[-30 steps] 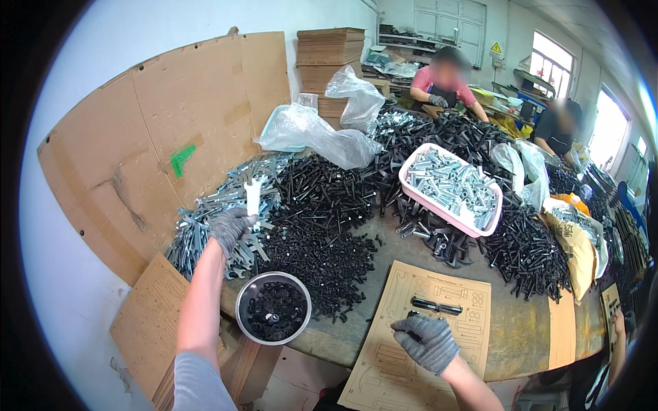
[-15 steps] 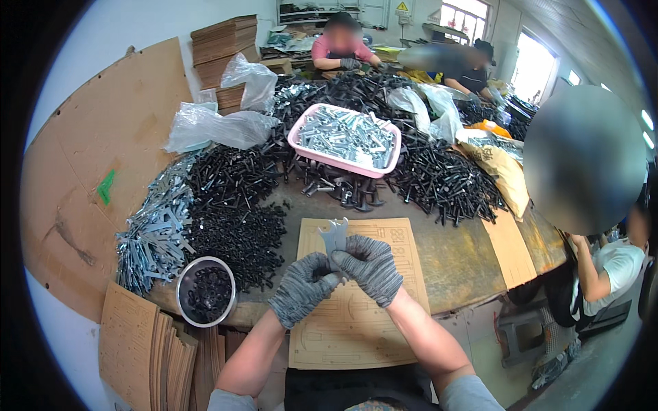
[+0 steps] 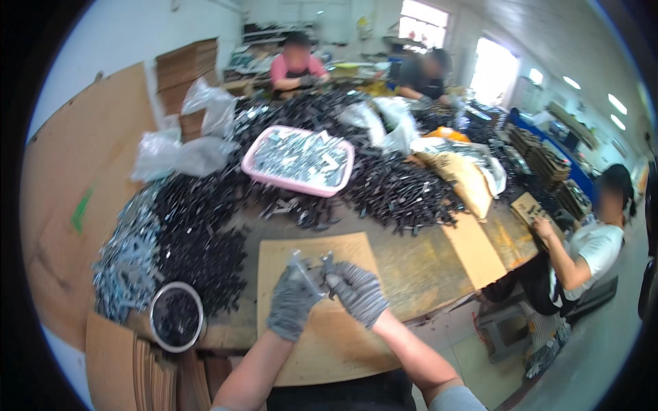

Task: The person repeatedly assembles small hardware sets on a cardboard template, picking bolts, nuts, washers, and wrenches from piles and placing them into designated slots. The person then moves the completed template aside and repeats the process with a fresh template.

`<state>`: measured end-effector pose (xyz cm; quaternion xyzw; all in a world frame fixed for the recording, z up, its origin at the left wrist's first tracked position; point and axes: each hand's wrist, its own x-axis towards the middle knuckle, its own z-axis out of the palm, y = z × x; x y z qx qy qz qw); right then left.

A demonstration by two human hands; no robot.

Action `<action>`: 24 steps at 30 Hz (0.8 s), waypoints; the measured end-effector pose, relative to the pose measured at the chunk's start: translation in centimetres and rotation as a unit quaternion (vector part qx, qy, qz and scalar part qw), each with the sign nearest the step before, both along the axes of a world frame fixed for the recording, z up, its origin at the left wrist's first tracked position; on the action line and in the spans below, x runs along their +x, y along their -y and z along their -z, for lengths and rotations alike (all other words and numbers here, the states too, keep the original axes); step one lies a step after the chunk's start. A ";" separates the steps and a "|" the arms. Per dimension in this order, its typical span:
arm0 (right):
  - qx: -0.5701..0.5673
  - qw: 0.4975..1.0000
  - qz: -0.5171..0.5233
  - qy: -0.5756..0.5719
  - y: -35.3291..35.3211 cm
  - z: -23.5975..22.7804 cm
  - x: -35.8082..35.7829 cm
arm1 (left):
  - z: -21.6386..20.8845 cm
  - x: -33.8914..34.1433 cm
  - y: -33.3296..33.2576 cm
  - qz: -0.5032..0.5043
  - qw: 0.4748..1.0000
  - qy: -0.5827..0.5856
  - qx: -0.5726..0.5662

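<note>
Left grip (image 3: 292, 303) closed on a silver piece (image 3: 306, 273), right grip (image 3: 358, 293) on a wrench (image 3: 327, 261); I'd hold both low above the cardboard (image 3: 329, 353).

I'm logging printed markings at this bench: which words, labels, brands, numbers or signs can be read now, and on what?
None can be read.
Brown cardboard sheet: faint print, too blurred to read.
Tan bag: dark marks, too blurred to read.
Yellow patch at the back, perhaps a sign: too small and blurred.
Wrench in the right hand: no marking can be made out.
</note>
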<state>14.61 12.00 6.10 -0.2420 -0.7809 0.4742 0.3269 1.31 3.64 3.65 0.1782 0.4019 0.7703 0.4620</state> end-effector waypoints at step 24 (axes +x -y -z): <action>0.110 0.973 -0.194 0.052 -1.6 -1.9 4.4 | -0.7 0.3 5.9 0.354 0.924 0.127 -0.064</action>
